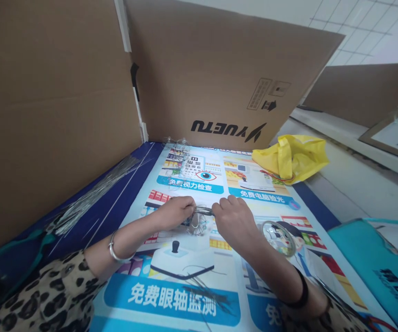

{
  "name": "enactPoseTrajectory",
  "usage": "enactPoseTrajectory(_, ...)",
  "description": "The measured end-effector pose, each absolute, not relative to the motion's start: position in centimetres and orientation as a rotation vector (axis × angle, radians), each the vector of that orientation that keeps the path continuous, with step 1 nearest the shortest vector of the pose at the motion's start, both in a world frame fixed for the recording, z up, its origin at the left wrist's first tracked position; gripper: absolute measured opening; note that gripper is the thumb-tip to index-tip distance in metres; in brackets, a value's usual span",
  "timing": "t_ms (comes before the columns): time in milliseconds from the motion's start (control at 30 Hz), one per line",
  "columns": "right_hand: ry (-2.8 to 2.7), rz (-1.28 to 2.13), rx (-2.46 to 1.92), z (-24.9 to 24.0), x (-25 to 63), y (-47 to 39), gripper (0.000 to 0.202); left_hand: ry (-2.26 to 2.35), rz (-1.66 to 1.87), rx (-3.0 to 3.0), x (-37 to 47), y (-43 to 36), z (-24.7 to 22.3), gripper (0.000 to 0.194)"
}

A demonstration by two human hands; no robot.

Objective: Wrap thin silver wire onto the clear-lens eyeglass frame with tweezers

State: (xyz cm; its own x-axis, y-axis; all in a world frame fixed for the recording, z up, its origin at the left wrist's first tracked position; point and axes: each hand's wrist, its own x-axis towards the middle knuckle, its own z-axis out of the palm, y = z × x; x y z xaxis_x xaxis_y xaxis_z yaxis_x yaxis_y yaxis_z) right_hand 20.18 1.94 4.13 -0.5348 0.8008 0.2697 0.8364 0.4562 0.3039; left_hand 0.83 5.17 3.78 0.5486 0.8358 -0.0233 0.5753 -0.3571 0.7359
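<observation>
My left hand (181, 211) is closed in a pinch on a small looped wire piece (196, 224), whose thin loops hang just below the fingertips. My right hand (232, 220) is wrapped round a slim two-pronged metal tool (204, 210). The tool's tip reaches left to the wire near my left fingers; whether it grips the wire is too small to tell. Most of the tool is hidden inside my right fist. Beside my right wrist sits a round clear dish or roll (279, 238), its kind unclear.
Loose dark wires (207, 293) lie on the printed poster (143, 318). At left are a bundle of straight wires (95, 198) and a teal-handled tool (43, 240). Wire shapes (180, 159) lie at the back, before cardboard walls (199, 74). A yellow bag (297, 157) and teal bag (368, 263) lie right.
</observation>
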Motion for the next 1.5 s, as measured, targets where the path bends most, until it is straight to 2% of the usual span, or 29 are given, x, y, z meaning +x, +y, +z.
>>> enactPoseTrajectory(733,-2.556,-0.777,-1.271,2.4,20.9,2.8,0.011,1.082,0.396,1.947,0.5,5.3,4.0,0.015)
enactPoseTrajectory(1500,-2.591,-0.652,-1.325,2.0,20.8,2.5,0.013,1.073,0.292,1.984,0.3,5.5,4.5,0.015)
